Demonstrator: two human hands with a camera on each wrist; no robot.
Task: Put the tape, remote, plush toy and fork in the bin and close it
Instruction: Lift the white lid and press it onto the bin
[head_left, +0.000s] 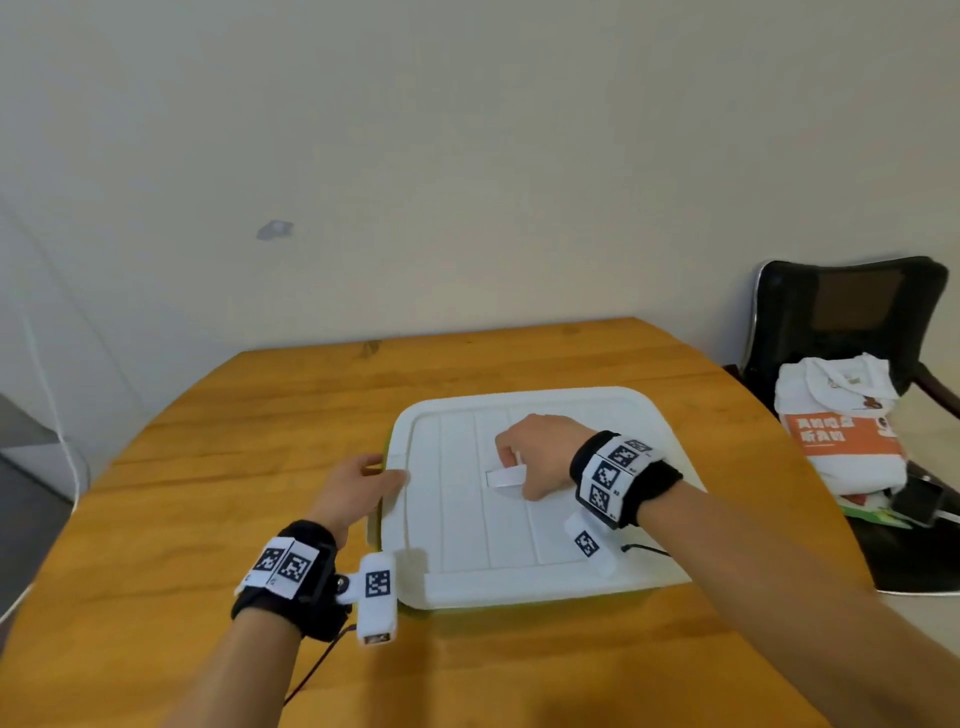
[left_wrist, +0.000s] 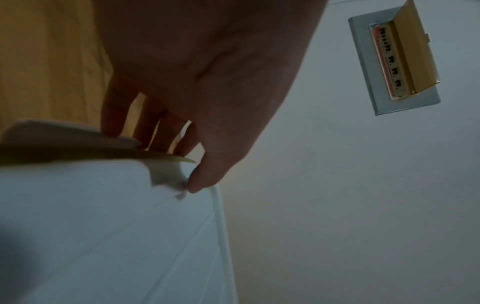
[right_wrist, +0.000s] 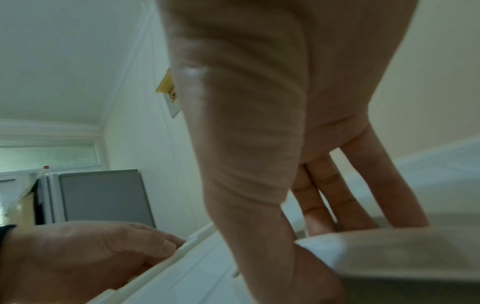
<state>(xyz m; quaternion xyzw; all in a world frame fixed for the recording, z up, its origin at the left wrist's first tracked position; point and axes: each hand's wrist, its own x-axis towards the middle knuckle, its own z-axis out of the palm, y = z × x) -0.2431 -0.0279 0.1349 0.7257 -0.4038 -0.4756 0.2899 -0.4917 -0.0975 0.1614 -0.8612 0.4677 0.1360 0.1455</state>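
Bin (head_left: 415, 607) sits on the wooden table (head_left: 208, 467), white lid (head_left: 457, 519) on top covering it. Right hand (head_left: 535, 452) curls around the lid's centre handle (head_left: 506, 477), thumb under it. Left hand (head_left: 358, 491) grips the lid's left edge, thumb on top, fingers below. Black chair (head_left: 841, 312) with bags (head_left: 836, 421) at right.

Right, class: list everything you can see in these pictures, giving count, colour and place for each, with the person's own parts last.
Lid: one, white, on the bin, table centre.
Lid handle: one, white, lid centre.
Bin: one, green, only its rim shows under the lid.
Table: one, orange-brown wood.
Chair: one, black, right of table.
Bag: one, white and orange, on the chair.
Left hand: grips the lid's left edge.
Right hand: grips the lid handle.
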